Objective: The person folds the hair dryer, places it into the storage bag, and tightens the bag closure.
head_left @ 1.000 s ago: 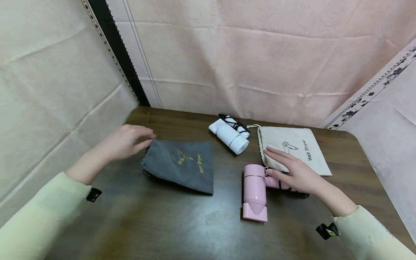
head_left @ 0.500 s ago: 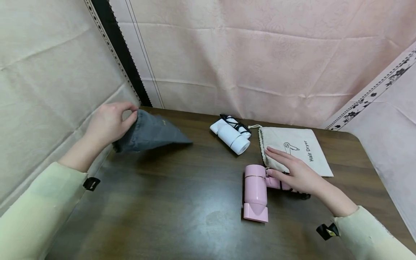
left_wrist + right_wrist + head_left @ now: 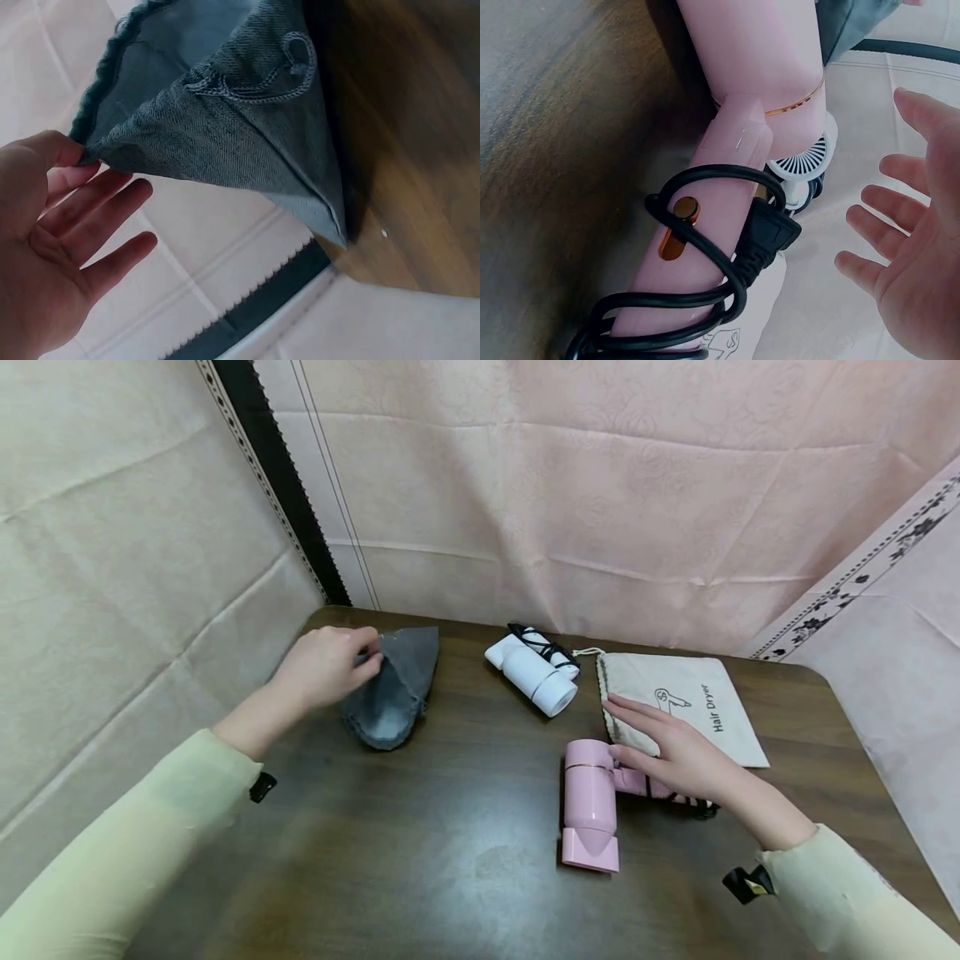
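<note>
Left hand (image 3: pixel 324 670) pinches the mouth edge of the grey pouch (image 3: pixel 393 693) between thumb and forefinger; the other fingers lie straight in the wrist view; pouch now bunched and half lifted near the table's (image 3: pixel 420 860) far left corner — a second ago it lay flat with its gold print up, then was swung up toward the wall, so it has been picked up and turned, its opening gaping toward the hand; likely being readied to take a dryer.

Right hand (image 3: pixel 678 758) open, fingers straight, hovering over the handle of the pink hair dryer (image 3: pixel 590 802) — unmoved through the second; cord (image 3: pixel 727 277) wound round the handle; no grip on it.

White hair dryer (image 3: pixel 534 672) and beige pouch (image 3: pixel 686 702) lie behind, untouched.
</note>
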Tool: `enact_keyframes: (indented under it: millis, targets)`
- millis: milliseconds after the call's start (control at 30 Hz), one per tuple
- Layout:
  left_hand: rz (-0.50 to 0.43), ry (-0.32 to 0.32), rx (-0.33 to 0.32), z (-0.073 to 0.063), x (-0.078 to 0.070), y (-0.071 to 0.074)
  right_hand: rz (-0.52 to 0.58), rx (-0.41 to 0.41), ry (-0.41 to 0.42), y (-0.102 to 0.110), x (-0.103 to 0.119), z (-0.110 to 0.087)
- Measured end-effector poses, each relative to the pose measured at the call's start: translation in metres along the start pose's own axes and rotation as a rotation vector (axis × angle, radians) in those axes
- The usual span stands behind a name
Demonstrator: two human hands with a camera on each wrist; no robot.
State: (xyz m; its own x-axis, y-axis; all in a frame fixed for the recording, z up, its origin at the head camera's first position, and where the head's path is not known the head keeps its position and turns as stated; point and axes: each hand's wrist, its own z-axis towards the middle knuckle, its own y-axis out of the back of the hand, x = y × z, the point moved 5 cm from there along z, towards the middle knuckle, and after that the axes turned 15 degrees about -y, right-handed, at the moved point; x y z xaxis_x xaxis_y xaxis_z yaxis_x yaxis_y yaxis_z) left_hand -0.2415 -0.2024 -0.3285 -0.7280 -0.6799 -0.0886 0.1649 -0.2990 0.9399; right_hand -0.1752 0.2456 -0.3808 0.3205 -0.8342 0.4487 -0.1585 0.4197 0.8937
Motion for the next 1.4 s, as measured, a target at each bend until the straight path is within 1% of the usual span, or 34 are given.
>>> enact_keyframes:
  millis: [100, 267, 367, 500, 600, 733, 867, 1133, 1300, 1400]
  targets:
    - [-0.026, -0.051, 0.029, 0.006, -0.007, -0.012, 0.007, 0.023, -0.008, -0.001, 0.001, 0.002]
    - [-0.045, -0.074, 0.100, 0.007, -0.014, -0.033, 0.011, 0.032, -0.012, -0.003, 0.002, 0.003]
    - [-0.032, -0.082, 0.149, 0.004, -0.017, -0.046, 0.012, 0.031, -0.012, -0.003, 0.003, 0.004]
    - [-0.012, -0.114, 0.204, -0.002, -0.022, -0.065, 0.008, 0.035, -0.014, -0.003, 0.003, 0.005]
    - [0.005, -0.139, 0.226, -0.006, -0.024, -0.078, 0.005, 0.039, -0.010, -0.004, 0.003, 0.006]
    - [0.025, -0.143, 0.248, -0.011, -0.025, -0.092, 0.005, 0.042, 0.005, -0.005, 0.005, 0.007]
    - [0.031, -0.141, 0.264, -0.016, -0.028, -0.099, 0.005, 0.043, 0.009, -0.005, 0.007, 0.008]
    - [0.018, -0.182, 0.217, -0.026, -0.035, -0.105, 0.013, 0.050, -0.002, -0.005, 0.008, 0.009]
    - [0.031, -0.184, 0.192, -0.027, -0.037, -0.109, 0.018, 0.056, 0.004, -0.007, 0.009, 0.012]
    - [0.014, -0.159, 0.186, -0.024, -0.036, -0.109, 0.013, 0.067, 0.000, -0.009, 0.009, 0.015]
